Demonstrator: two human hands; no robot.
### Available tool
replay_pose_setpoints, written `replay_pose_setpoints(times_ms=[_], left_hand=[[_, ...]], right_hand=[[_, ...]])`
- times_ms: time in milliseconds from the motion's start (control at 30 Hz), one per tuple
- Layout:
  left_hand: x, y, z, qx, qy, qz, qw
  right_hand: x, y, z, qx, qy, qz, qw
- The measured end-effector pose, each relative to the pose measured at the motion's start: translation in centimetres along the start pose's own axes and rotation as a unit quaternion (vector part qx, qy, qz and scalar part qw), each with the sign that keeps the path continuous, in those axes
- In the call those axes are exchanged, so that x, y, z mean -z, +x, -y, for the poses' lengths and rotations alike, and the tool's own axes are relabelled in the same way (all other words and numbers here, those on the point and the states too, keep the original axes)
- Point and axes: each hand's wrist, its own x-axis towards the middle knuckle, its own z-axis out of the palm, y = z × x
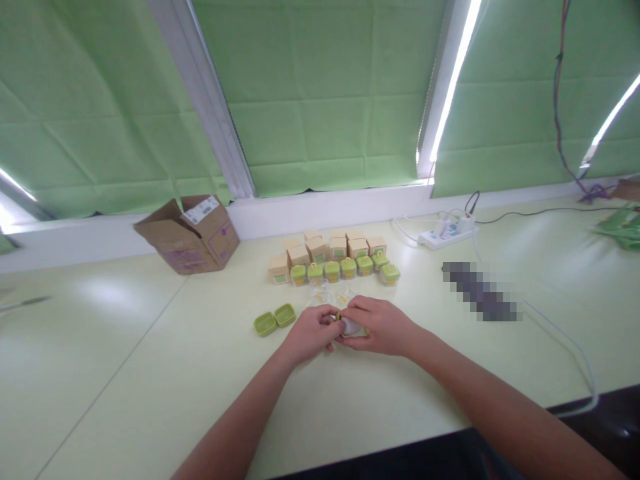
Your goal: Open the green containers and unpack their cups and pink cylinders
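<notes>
My left hand (311,332) and my right hand (379,326) meet over the pale green table (150,373), fingers curled round a small clear container with a green rim (350,327). Most of that container is hidden by the fingers. Just behind the hands lie small clear pieces with yellow bits (330,295). Two green lids (275,319) rest on the table left of my left hand. Further back stands a row of small green-lidded jars (345,269) with several tan boxes (327,250) behind them.
An open cardboard box (193,233) lies on its side at the back left. A white power strip (447,235) with cables sits at the back right, a white cable (575,353) trailing toward the table's front edge. Green blinds cover the windows behind.
</notes>
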Motion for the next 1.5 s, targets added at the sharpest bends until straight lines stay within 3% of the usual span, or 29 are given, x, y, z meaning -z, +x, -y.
replay_pose_setpoints(times_ms=[433, 800, 1300, 1500], left_hand=[[0.0, 0.0, -0.2, 0.010, -0.022, -0.012, 1.000], [-0.2, 0.0, -0.5, 0.014, 0.036, -0.003, 0.999], [-0.4, -0.4, -1.4, -0.018, 0.123, -0.004, 0.992], [0.0, -0.5, -1.5, 0.002, 0.009, 0.018, 1.000]], right_hand=[[0.2, 0.0, 0.0, -0.001, -0.028, 0.010, 1.000], [0.1, 0.3, 0.6, -0.002, -0.065, 0.047, 0.997], [-0.3, 0.7, 1.6, -0.010, -0.116, 0.050, 0.992], [-0.7, 0.2, 0.2, -0.031, -0.048, -0.001, 0.998]])
